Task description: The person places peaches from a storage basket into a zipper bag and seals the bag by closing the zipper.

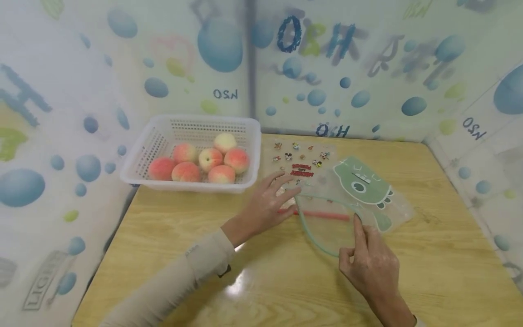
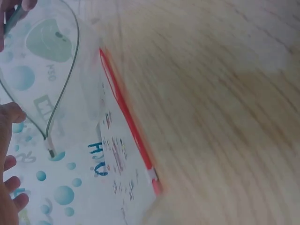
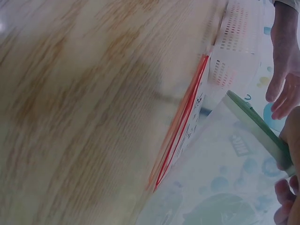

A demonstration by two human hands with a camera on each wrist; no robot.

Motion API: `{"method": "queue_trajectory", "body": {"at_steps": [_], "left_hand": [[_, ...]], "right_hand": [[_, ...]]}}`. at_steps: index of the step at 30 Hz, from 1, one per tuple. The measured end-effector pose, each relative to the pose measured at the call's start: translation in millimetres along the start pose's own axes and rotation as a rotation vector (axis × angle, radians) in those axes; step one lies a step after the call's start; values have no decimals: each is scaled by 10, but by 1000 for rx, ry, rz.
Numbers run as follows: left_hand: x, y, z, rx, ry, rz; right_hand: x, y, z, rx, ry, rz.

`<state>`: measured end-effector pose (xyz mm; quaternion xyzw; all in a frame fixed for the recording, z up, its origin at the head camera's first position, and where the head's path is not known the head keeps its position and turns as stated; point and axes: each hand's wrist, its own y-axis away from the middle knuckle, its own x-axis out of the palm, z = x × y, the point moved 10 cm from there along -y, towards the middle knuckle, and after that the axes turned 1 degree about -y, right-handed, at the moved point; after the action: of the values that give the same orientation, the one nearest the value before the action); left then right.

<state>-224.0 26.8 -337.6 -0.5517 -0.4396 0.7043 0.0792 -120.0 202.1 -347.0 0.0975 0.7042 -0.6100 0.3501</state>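
A clear zip bag with a green cartoon creature [image 1: 361, 181] is gripped at its green-edged mouth by my right hand [image 1: 373, 263]. The mouth gapes in a loop, its green rim [image 2: 75, 51] bowed apart in the left wrist view. My left hand [image 1: 265, 204] has its fingers spread beside the left corner of that mouth. In the right wrist view a gap shows between the left hand [image 3: 285, 70] and the bag's green strip [image 3: 251, 112]. Under them lies a second clear bag with cartoon mouse print [image 1: 302, 156] and a red zip [image 1: 327, 215].
A white perforated plastic basket [image 1: 196, 185] stands at the back left of the wooden table [image 1: 278, 281], holding several peaches [image 1: 210, 159]. Printed curtains [image 1: 327, 104] with blue bubbles close in the back and both sides.
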Motion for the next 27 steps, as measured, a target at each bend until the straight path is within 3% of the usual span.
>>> {"method": "queue_trajectory", "body": {"at_steps": [7,16,23,27], "left_hand": [[-138,-19,199,-42,-29,7],[-193,20,394,-105,-15,114],[-235,56,556,-124,-71,160],[-206,85,689,-185,-65,230]], "right_hand": [[27,14,-61,20,-10,31],[23,3,-41,18,-34,20],[20,-26,-29,3,-36,9],[20,-17,-53,18,-31,16]]}}
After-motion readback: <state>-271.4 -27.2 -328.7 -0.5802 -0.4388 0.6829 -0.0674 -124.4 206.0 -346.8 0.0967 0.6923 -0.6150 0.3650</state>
